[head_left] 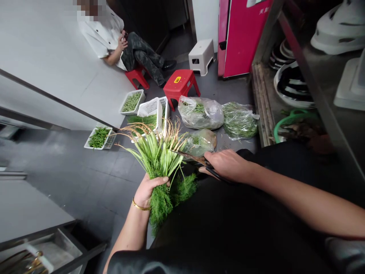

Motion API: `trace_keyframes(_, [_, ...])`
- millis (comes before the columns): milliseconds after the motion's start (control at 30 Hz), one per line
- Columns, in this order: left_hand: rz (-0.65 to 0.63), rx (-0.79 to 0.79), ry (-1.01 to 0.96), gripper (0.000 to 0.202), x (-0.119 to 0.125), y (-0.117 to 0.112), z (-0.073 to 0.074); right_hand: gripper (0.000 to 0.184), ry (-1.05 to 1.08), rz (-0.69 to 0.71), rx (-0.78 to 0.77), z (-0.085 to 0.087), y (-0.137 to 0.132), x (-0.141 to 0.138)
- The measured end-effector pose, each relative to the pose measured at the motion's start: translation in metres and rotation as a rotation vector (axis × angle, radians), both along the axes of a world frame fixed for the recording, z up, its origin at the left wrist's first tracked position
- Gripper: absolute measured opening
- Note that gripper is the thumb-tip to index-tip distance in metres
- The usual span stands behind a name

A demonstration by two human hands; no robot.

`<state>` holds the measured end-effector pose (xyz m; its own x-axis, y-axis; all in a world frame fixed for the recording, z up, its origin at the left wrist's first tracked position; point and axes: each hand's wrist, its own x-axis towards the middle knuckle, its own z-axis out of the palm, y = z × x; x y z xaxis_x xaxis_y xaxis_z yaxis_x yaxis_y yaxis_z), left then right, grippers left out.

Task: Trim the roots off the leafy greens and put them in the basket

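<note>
- One feathery herb bunch (160, 171), roots (134, 127) up; left hand (146, 190) fingers (159, 181) wrapped around stems (164, 158).
- Right hand (228, 163) fingers curled around scissors (200, 160) handles; blades (186, 154) beside stems.

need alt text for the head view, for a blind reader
The left hand grips a bunch of feathery greens, roots up, while the right hand holds scissors at the bunch. Beyond, white baskets and plastic bags stand on the floor, and another person sits on a red stool.
</note>
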<state>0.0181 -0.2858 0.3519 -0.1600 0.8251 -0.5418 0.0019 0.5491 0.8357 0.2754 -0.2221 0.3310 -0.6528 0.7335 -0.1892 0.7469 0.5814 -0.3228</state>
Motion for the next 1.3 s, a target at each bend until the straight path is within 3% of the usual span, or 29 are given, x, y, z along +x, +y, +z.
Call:
trace_keyframes(167, [-0.031, -0.026, -0.022, 0.013, 0.001, 0.001, 0.001, 0.043, 0.11, 0.103, -0.081, -0.005, 0.0, 0.005])
trace_keyframes(467, [-0.058, -0.015, -0.3, 0.028, 0.003, -0.001, -0.015, 0.051, 0.114, 0.004, 0.109, -0.025, -0.011, 0.003])
trace_keyframes(700, [0.061, -0.006, -0.116, 0.025, 0.004, -0.003, -0.012, 0.05, 0.094, -0.002, 0.124, -0.028, -0.012, 0.007])
trace_keyframes(900, [-0.046, 0.06, 0.011, 0.021, 0.007, -0.001, -0.012, 0.051, 0.047, 0.021, 0.108, -0.019, -0.008, 0.007])
trace_keyframes(1000, [-0.046, 0.045, -0.017, 0.022, 0.007, 0.0, -0.014, 0.053, 0.018, 0.019, 0.104, -0.019, -0.006, 0.007])
trace_keyframes(1167, [0.088, -0.005, -0.233, 0.03, 0.004, 0.0, -0.019, 0.05, 0.1, 0.002, 0.086, -0.029, -0.012, 0.007])
trace_keyframes(1300, [0.123, 0.013, -0.148, 0.024, 0.001, -0.001, -0.021, 0.044, 0.176, -0.016, 0.02, -0.031, -0.018, 0.008])
